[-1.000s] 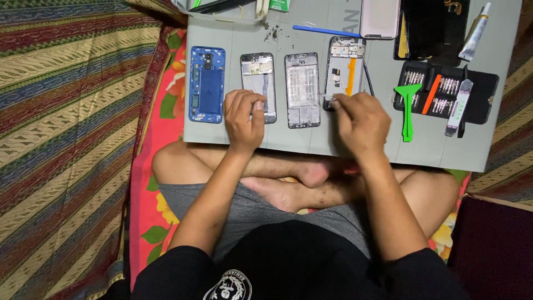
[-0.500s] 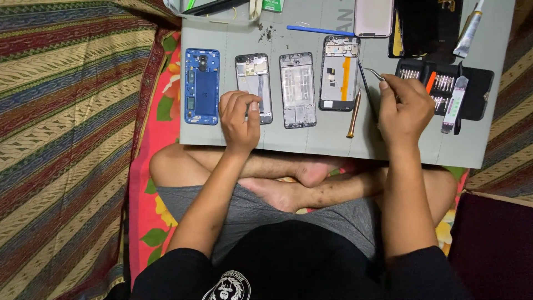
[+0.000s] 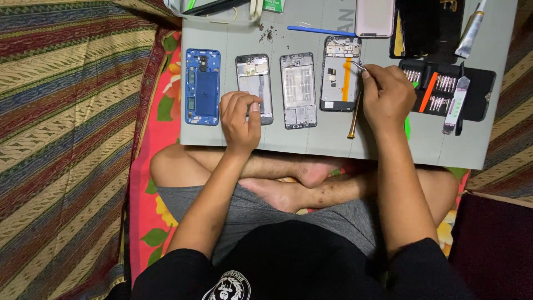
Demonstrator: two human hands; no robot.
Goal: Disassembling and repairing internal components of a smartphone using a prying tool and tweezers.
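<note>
The right hand (image 3: 387, 99) pinched tweezers (image 3: 360, 67), tips touching the right edge of the fourth phone frame (image 3: 339, 74), which lay lengthwise far-to-near just left of that hand. The left hand (image 3: 240, 115), fingers curled, rested on the second frame (image 3: 254, 75).

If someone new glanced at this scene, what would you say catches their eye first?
A row of four opened phone frames lies on the grey work mat, the blue phone frame leftmost. The left hand rests on the second silver frame; the right hand holds thin metal tweezers beside the fourth frame with an orange strip.
</note>
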